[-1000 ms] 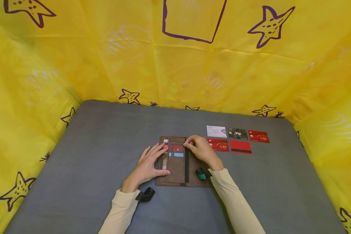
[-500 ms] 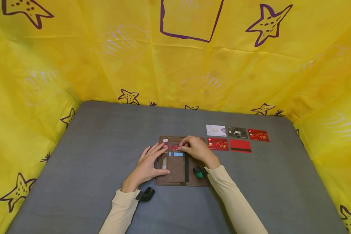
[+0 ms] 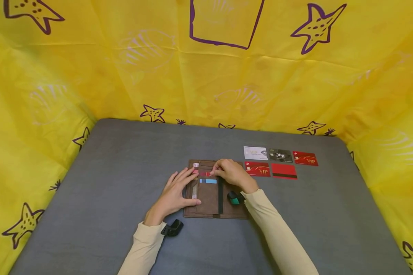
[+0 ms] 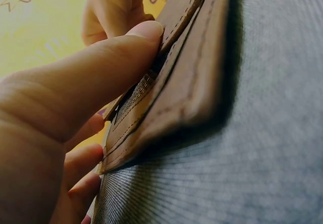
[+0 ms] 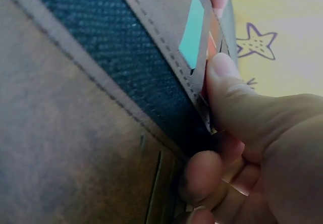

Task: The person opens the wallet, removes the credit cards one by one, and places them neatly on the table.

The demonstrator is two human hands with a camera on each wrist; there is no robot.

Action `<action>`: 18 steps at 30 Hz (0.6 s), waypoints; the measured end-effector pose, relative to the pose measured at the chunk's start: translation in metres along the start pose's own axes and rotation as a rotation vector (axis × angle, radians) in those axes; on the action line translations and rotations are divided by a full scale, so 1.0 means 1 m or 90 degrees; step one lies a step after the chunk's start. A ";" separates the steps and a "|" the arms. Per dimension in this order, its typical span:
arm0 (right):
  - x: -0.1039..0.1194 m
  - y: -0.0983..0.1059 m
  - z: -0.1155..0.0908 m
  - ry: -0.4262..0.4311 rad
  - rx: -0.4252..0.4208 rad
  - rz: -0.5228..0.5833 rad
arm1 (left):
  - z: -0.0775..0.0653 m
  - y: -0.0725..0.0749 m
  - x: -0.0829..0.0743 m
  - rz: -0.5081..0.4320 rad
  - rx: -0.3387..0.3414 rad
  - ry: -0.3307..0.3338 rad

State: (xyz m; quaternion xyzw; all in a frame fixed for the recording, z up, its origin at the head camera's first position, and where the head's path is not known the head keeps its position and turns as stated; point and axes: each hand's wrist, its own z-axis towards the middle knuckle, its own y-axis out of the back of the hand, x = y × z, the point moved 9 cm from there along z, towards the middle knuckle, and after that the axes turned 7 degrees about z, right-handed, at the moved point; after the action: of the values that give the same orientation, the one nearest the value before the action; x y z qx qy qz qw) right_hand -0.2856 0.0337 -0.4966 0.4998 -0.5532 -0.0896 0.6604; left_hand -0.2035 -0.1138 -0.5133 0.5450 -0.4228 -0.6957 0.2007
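A brown wallet [image 3: 206, 208] lies open on the table, its inner flap holding a blue card [image 3: 208, 181] and a red card [image 3: 205, 174] in slots. The left hand [image 3: 172, 196] rests across the wallet's left side, thumb on the flap and fingers spread near the upper left edge. In the left wrist view the thumb [image 4: 116, 57] lies on the flap's stitched edge. With curled fingers, the right hand [image 3: 232, 173] pinches at the red card's slot near the flap's top. Its thumb [image 5: 227, 77] touches there in the right wrist view; the fingertips behind the flap are partly hidden.
Right of the wallet lie a white card [image 3: 256, 153], a black card [image 3: 280, 155], two red VIP cards [image 3: 305, 158] and a red card with a black stripe [image 3: 284, 171]. A black elastic band [image 3: 220, 196] runs along the flap. Yellow cloth [image 3: 206, 76] surrounds the grey table [image 3: 124, 160].
The right hand has shifted slightly left, from the flap's upper right edge onto the red card's slot. The left hand stays put on the wallet.
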 end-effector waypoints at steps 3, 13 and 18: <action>0.000 0.000 0.000 -0.006 0.001 -0.005 | 0.000 0.000 -0.001 -0.001 0.001 0.000; 0.002 -0.002 0.001 -0.011 0.024 0.014 | 0.000 0.001 -0.002 0.013 0.005 0.001; 0.004 -0.005 0.003 -0.002 0.050 -0.003 | 0.000 0.001 -0.004 0.021 0.011 -0.002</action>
State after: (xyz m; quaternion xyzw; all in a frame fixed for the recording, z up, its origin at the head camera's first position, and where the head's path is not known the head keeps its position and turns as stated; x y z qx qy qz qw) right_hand -0.2847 0.0274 -0.4980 0.5263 -0.5561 -0.0703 0.6394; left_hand -0.2028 -0.1118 -0.5100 0.5389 -0.4381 -0.6891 0.2069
